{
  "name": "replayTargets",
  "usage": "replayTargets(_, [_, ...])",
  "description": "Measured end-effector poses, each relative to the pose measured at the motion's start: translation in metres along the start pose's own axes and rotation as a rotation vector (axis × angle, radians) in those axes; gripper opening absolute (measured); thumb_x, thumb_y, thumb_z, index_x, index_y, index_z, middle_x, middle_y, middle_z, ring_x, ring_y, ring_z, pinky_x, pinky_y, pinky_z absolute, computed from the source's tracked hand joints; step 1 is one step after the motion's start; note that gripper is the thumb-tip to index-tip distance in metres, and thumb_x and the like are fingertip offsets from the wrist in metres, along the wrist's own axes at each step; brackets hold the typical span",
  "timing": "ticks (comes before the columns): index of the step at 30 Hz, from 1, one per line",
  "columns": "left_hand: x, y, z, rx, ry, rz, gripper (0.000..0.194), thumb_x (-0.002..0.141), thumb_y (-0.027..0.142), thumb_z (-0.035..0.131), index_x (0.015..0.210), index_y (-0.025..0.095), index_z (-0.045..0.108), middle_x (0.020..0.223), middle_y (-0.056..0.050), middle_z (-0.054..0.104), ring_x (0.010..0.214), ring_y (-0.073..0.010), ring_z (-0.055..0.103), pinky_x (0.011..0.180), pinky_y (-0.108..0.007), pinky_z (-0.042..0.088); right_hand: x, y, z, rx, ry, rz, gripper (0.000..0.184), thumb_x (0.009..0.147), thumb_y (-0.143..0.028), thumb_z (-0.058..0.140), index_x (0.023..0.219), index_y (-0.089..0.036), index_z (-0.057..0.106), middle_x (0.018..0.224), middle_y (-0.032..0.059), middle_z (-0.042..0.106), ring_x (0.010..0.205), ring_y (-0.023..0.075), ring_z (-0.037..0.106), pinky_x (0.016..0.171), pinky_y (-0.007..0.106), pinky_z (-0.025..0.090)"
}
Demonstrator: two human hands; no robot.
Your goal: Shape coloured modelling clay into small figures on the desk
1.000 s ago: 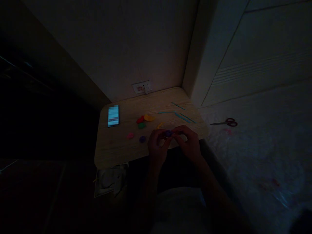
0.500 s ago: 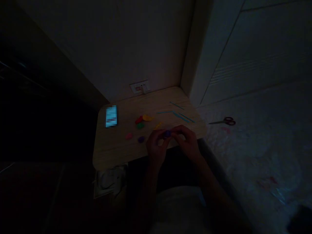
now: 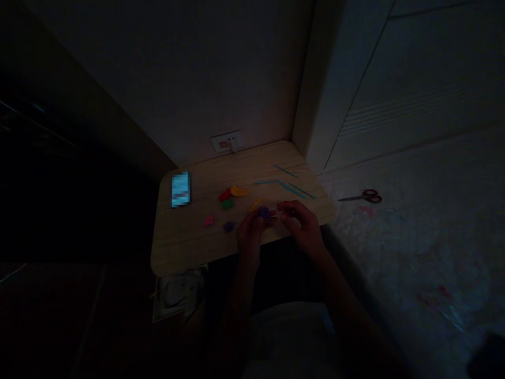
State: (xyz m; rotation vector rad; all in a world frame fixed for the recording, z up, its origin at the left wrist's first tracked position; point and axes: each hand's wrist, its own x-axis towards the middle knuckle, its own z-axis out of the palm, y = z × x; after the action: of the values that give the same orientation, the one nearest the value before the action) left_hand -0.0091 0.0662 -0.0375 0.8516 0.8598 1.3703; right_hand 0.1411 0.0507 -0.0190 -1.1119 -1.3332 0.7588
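Note:
Purple modelling clay (image 3: pixel 264 212) rests in the fingers of my left hand (image 3: pixel 250 229), over the front edge of the small wooden table (image 3: pixel 177 245). My right hand (image 3: pixel 303 223) is just to the right of it, thumb and forefinger slightly apart, with nothing I can make out between them. Left of my hands lie a smaller purple lump (image 3: pixel 228 226) and a pink lump (image 3: pixel 209 220). Red clay (image 3: pixel 224 195), green clay (image 3: pixel 227 203) and orange clay (image 3: pixel 238 191) sit close together further back. Beside my left fingers is a thin yellow piece (image 3: pixel 257 202). Dim light blurs the fingertips.
Several blue modelling tools (image 3: pixel 292 188) lie at the table's right side. A lit phone (image 3: pixel 180 189) is at the left. Scissors (image 3: pixel 365 196) lie on the pale surface to the right. A wall socket (image 3: pixel 226 142) is behind the table, and an open box (image 3: pixel 179 295) below its left front.
My right hand has come away from the purple clay, opening a small gap between the hands. The clay has shifted slightly left with my left hand, whose fingers have loosened.

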Motion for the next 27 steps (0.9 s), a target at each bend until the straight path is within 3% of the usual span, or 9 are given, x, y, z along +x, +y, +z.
replayTargets(5, [0.002,-0.008,-0.005,0.093,0.056,0.017,0.047,0.078,0.06,0.081,0.099,0.019,0.076,0.092,-0.008,0.081,0.081,-0.0218,0.078,0.076,-0.034,0.063,0.001,-0.006,0.002,-0.06,-0.091,-0.088,0.033,0.091,-0.031,0.076,0.123,-0.029,0.071,0.116,0.0068,0.071,0.09,0.0199,0.068,0.079,0.036,0.058])
replayTargets(10, [0.003,-0.011,-0.01,0.29,0.052,0.09,0.046,0.082,0.064,0.075,0.093,0.019,0.078,0.092,-0.007,0.08,0.088,-0.0219,0.076,0.079,-0.032,0.061,0.001,-0.006,0.006,-0.092,-0.137,-0.089,0.031,0.09,-0.033,0.077,0.12,-0.027,0.072,0.111,0.0074,0.073,0.089,0.0202,0.069,0.077,0.036,0.058])
replayTargets(18, [0.0,0.0,-0.013,0.271,0.012,0.124,0.048,0.088,0.064,0.067,0.1,0.018,0.075,0.073,-0.004,0.075,0.064,-0.0182,0.069,0.064,-0.031,0.056,0.003,0.007,0.008,-0.056,-0.112,-0.07,0.032,0.09,-0.019,0.069,0.122,-0.025,0.069,0.108,0.0059,0.071,0.085,0.0178,0.069,0.075,0.033,0.058])
replayTargets(22, [-0.002,0.016,-0.02,0.315,0.163,0.273,0.034,0.087,0.052,0.074,0.092,0.018,0.071,0.071,-0.001,0.071,0.063,-0.0142,0.064,0.065,-0.027,0.053,0.01,0.02,0.008,-0.242,-0.077,-0.109,0.032,0.088,-0.013,0.065,0.118,-0.024,0.069,0.104,0.0068,0.069,0.086,0.0203,0.066,0.078,0.036,0.057])
replayTargets(27, [-0.003,0.035,-0.038,0.538,0.28,0.433,0.019,0.091,0.038,0.068,0.087,0.019,0.069,0.072,-0.001,0.069,0.07,-0.0148,0.064,0.068,-0.026,0.052,0.016,0.033,0.011,-0.369,-0.087,-0.129,0.04,0.084,-0.008,0.062,0.121,-0.022,0.067,0.105,0.0086,0.068,0.091,0.0234,0.065,0.084,0.04,0.057])
